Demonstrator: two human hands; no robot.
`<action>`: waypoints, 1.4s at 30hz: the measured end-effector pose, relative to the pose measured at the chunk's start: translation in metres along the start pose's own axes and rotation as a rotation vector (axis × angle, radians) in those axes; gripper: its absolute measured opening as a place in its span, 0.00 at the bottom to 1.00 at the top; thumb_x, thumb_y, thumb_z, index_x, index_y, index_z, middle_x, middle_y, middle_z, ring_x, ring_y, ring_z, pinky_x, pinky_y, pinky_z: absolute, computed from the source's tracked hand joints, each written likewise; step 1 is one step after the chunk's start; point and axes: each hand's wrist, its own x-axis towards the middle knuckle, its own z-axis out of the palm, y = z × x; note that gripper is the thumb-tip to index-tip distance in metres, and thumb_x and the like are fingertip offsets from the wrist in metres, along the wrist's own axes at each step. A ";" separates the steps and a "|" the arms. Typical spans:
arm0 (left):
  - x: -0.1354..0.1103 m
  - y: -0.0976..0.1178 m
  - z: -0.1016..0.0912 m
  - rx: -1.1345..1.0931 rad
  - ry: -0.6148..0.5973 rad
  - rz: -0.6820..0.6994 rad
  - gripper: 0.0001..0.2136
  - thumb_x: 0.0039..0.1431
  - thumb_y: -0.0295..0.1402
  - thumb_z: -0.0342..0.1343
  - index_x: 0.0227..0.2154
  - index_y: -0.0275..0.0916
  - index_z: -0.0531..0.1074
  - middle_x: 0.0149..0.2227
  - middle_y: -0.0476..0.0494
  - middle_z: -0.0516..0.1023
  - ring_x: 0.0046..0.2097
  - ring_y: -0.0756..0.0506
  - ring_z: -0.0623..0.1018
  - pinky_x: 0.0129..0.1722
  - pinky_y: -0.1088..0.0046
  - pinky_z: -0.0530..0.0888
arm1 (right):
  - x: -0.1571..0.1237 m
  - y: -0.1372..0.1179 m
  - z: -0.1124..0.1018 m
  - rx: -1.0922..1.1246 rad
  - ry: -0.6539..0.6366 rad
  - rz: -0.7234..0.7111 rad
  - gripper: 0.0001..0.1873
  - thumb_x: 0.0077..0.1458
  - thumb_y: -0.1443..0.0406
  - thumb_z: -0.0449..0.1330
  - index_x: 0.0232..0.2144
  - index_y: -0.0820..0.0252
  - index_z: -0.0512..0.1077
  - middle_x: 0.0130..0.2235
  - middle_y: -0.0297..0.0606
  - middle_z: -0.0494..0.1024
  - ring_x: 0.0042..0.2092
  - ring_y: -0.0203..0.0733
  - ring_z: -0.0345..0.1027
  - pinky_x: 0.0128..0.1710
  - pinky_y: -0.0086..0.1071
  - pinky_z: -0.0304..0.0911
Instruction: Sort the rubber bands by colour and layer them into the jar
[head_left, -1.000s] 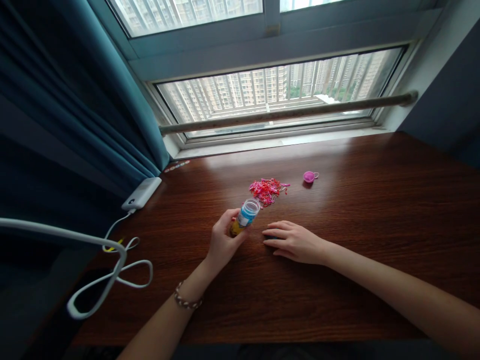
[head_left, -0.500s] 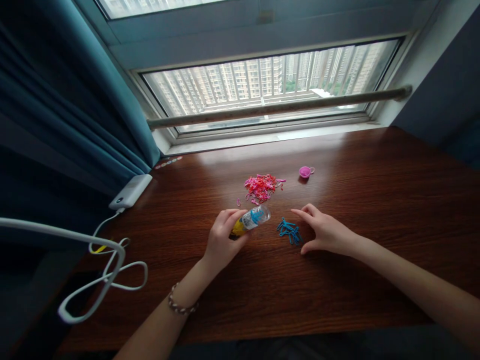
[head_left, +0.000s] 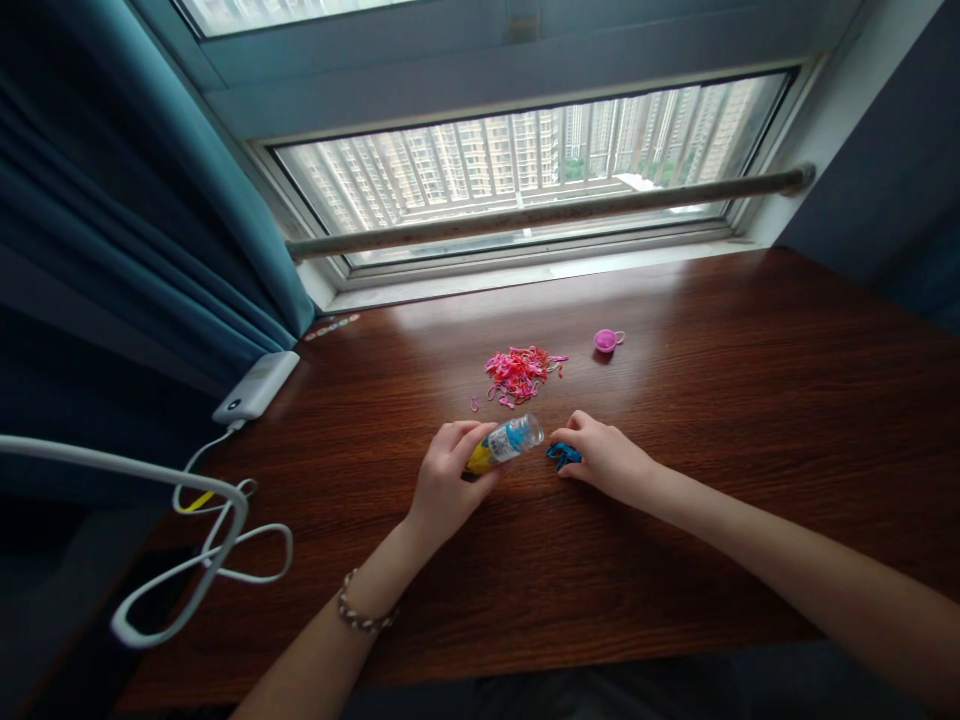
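Gathering blue clips (head_left: pixel 561 455) with the right hand (head_left: pixel 611 460)
Half a second ago its fingers stood spread beside them; now thumb and fingertips pinch the bunch, which sits at their tips over the table (head_left: pixel 480 590). The left hand (head_left: pixel 448 476) grips a tilted bottle (head_left: pixel 507 441), its mouth just left of the clips.

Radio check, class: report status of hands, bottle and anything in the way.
Left hand gripping bottle, tilted toward right hand. Right hand's fingers around blue pieces, outside bottle. Red-pink pile beyond bottle, not between it and blue pieces.
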 end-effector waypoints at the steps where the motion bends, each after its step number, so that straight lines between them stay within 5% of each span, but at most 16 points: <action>1: 0.000 -0.001 0.000 0.010 -0.003 0.003 0.16 0.50 0.32 0.56 0.44 0.41 0.67 0.42 0.42 0.69 0.43 0.43 0.69 0.45 0.64 0.68 | 0.001 -0.001 0.000 -0.021 0.003 -0.005 0.14 0.46 0.65 0.62 0.39 0.54 0.71 0.37 0.38 0.68 0.33 0.41 0.68 0.34 0.31 0.61; 5: -0.001 -0.004 0.002 0.049 -0.027 0.014 0.18 0.49 0.31 0.56 0.45 0.43 0.66 0.42 0.43 0.68 0.43 0.43 0.69 0.45 0.63 0.68 | 0.006 -0.004 0.001 -0.101 0.028 -0.006 0.05 0.48 0.67 0.57 0.30 0.57 0.72 0.33 0.39 0.71 0.32 0.41 0.68 0.32 0.30 0.60; 12: -0.002 -0.005 0.003 0.111 -0.069 0.027 0.18 0.49 0.32 0.56 0.46 0.43 0.67 0.42 0.42 0.68 0.44 0.42 0.68 0.44 0.63 0.67 | 0.019 -0.003 0.001 -0.085 0.013 0.043 0.05 0.40 0.71 0.57 0.20 0.60 0.72 0.23 0.38 0.74 0.26 0.40 0.67 0.25 0.28 0.56; 20: -0.003 -0.003 0.004 0.188 -0.165 0.051 0.18 0.49 0.33 0.57 0.45 0.41 0.68 0.41 0.42 0.69 0.43 0.42 0.67 0.42 0.62 0.66 | 0.017 0.026 -0.010 0.602 -0.106 0.220 0.05 0.36 0.71 0.57 0.22 0.64 0.71 0.18 0.32 0.71 0.20 0.34 0.66 0.19 0.23 0.58; 28: -0.005 0.005 0.008 0.036 -0.093 0.076 0.18 0.48 0.31 0.57 0.45 0.40 0.67 0.40 0.42 0.69 0.42 0.44 0.68 0.43 0.64 0.68 | 0.011 -0.005 -0.019 1.140 -0.014 0.194 0.09 0.37 0.65 0.63 0.24 0.67 0.72 0.19 0.32 0.73 0.21 0.32 0.66 0.22 0.25 0.62; 34: -0.006 0.001 0.009 0.060 -0.018 0.106 0.18 0.48 0.30 0.58 0.44 0.40 0.68 0.40 0.42 0.69 0.43 0.43 0.68 0.43 0.63 0.68 | 0.005 -0.015 -0.009 0.996 0.167 0.194 0.09 0.41 0.64 0.62 0.27 0.65 0.76 0.26 0.38 0.78 0.29 0.40 0.71 0.31 0.31 0.67; 40: -0.007 0.000 0.010 0.104 -0.041 0.084 0.18 0.47 0.30 0.58 0.44 0.40 0.68 0.40 0.42 0.69 0.43 0.42 0.68 0.43 0.61 0.67 | -0.004 -0.015 -0.012 0.935 0.053 -0.064 0.11 0.47 0.67 0.58 0.35 0.62 0.75 0.34 0.37 0.78 0.37 0.43 0.71 0.38 0.34 0.67; 42: -0.007 0.003 0.009 0.063 -0.042 0.062 0.18 0.47 0.30 0.58 0.44 0.40 0.68 0.40 0.42 0.69 0.43 0.43 0.68 0.43 0.63 0.68 | -0.007 -0.016 -0.012 0.900 0.127 -0.094 0.13 0.45 0.70 0.59 0.37 0.61 0.75 0.36 0.38 0.78 0.36 0.42 0.72 0.37 0.33 0.68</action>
